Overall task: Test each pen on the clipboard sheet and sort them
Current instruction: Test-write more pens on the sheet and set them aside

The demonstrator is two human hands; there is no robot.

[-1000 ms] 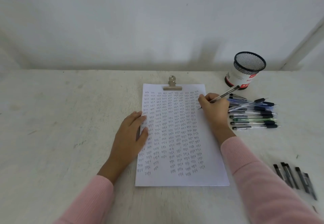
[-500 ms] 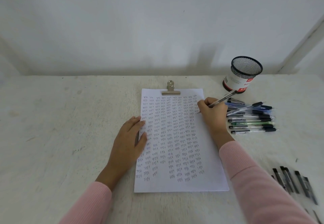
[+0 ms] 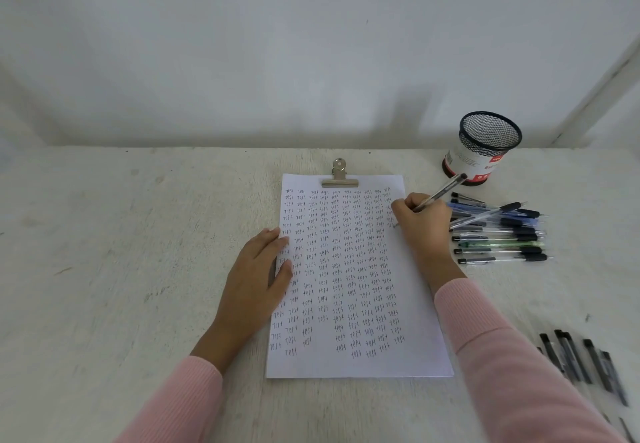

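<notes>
The right hand [image 3: 420,224] pinches one pen [image 3: 441,193] low on the barrel, near the tip. The fingers are curled round it, the tip is down at the sheet's upper right edge and the cap end slants up and away. The left hand [image 3: 258,269] lies spread and flat on the sheet's [image 3: 356,304] left margin, pressing it to the worktop [image 3: 121,252]. I'd judge the pen light, stiff and smooth, so it is likely to roll if set down loose and is best held where the fingers have it now. The single paper is thin and would slide or buckle without that flat hand and the one metal clip [image 3: 339,179] beyond both hands. Rows of the word "test" nearly fill it, leaving bare strips toward the person. Just outside the right hand lies a heap of pens [image 3: 502,234], roughly ten, though they overlap too much to count surely. Outside the right forearm is a second group of dark pens [image 3: 581,363], perhaps five or six but blurred. Beyond the right hand stands one mesh cup [image 3: 485,148].
</notes>
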